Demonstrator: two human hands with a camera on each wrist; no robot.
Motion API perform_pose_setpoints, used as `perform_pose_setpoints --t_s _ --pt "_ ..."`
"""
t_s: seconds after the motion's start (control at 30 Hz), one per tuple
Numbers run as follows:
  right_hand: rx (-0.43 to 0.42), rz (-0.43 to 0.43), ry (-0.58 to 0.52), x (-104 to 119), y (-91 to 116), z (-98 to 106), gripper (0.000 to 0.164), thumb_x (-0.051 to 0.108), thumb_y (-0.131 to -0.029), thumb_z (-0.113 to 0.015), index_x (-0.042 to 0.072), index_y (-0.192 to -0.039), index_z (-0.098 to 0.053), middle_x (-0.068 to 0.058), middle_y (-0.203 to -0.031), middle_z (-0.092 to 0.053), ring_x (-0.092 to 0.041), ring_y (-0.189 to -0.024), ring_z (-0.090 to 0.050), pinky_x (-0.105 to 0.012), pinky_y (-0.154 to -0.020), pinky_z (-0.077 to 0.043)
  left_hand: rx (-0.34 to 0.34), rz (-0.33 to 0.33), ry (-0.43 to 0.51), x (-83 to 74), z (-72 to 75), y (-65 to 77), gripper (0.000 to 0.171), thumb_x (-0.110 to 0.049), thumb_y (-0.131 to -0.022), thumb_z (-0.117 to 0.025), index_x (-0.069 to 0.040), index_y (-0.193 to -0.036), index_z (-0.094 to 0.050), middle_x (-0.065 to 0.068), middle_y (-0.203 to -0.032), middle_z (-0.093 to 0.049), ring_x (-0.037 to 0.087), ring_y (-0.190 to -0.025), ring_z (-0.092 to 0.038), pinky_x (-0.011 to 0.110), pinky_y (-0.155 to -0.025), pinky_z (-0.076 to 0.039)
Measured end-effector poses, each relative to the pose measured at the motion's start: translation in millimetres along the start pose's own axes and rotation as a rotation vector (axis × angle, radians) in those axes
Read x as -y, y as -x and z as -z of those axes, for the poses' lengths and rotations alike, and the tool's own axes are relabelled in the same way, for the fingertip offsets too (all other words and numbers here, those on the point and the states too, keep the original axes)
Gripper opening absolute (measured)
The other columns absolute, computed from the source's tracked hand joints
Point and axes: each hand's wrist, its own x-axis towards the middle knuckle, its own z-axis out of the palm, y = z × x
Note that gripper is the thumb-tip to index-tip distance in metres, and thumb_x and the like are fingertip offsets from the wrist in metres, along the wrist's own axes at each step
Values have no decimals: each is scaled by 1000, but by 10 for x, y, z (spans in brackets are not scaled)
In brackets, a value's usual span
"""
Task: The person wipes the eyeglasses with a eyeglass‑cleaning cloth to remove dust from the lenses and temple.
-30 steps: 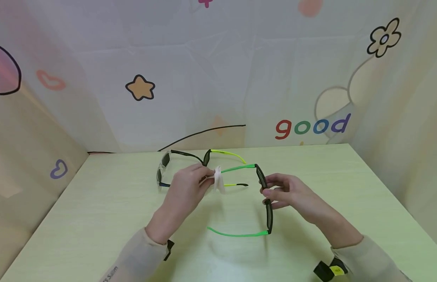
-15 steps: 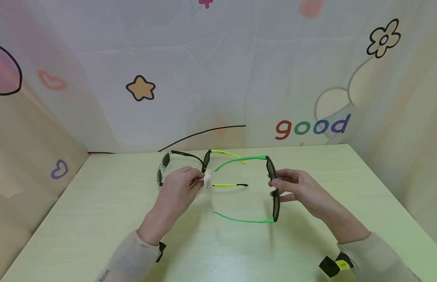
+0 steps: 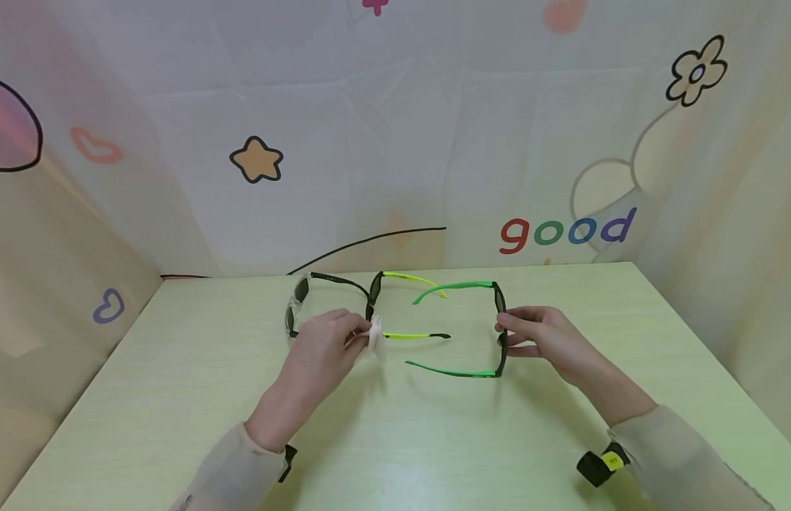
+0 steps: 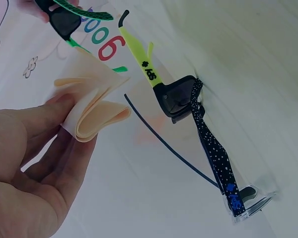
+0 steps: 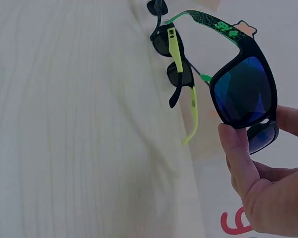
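My left hand (image 3: 321, 344) pinches a folded white cloth (image 3: 376, 337) between thumb and fingers, its loose layers plain in the left wrist view. Sunglasses with a black front and green temples (image 3: 459, 285) are in my right hand (image 3: 551, 337), held at the middle of the front above the table. Their blue-tinted lenses (image 5: 246, 91) show in the right wrist view, temples pointing left toward the cloth. A gap separates cloth and green sunglasses. Behind the cloth, sunglasses with yellow temples (image 3: 411, 336) stand on the table, partly hidden by it.
Clear-framed sunglasses with dark temples (image 3: 291, 312) stand at the back left, against the yellow-templed pair and partly behind my left hand. The pale wooden table (image 3: 395, 454) ends at a printed curtain (image 3: 369, 156) at the back.
My right hand has carried the green sunglasses to the right, and their front has turned. My left hand has drawn slightly left with the cloth, away from the green temple. The other sunglasses stay put.
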Motion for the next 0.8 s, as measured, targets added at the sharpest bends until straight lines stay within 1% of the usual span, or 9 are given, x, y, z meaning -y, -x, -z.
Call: perform_pose_setpoints --t_s 0.17,0.27,0.4,0.6,0.8 --pt "1 -27 -8 -46 -93 39 57 27 -106 -60 -18 -137 -47 -16 -114 -66 -25 -100 -68 -36 -90 -59 24 0 -3 -32 -8 20 12 2 -83 -84 -1 -92 -77 5 -84 -70 14 -68 -65 22 -59 -54" --pt "-5 -44 -15 -73 -142 87 54 28 -105 -61 -18 -133 -52 -16 -111 -68 -27 -101 -68 -34 -89 -59 38 2 -5 -57 -9 26 13 2 -82 -84 -2 -93 -78 4 -84 -70 14 -68 -65 23 -59 -53" --pt "-16 -77 -25 -89 -204 142 53 30 -104 -63 -16 -128 -56 -16 -110 -68 -24 -98 -67 -32 -87 -60 51 -9 -8 -77 -11 37 13 2 -82 -85 -3 -91 -77 2 -83 -69 12 -67 -63 22 -58 -52" --pt "-15 -122 -31 -105 -320 173 57 31 -104 -63 -17 -132 -52 -14 -108 -66 -20 -94 -67 -34 -88 -60 56 -32 -8 -93 -19 73 14 3 -80 -85 -5 -89 -77 1 -82 -69 12 -67 -62 20 -59 -52" --pt "-27 -163 -36 -149 -417 201 55 29 -106 -60 -18 -133 -49 -10 -101 -65 -15 -87 -66 -33 -89 -59 68 -36 -15 -117 -18 77 14 3 -81 -85 -5 -90 -77 1 -82 -70 12 -68 -63 20 -60 -53"
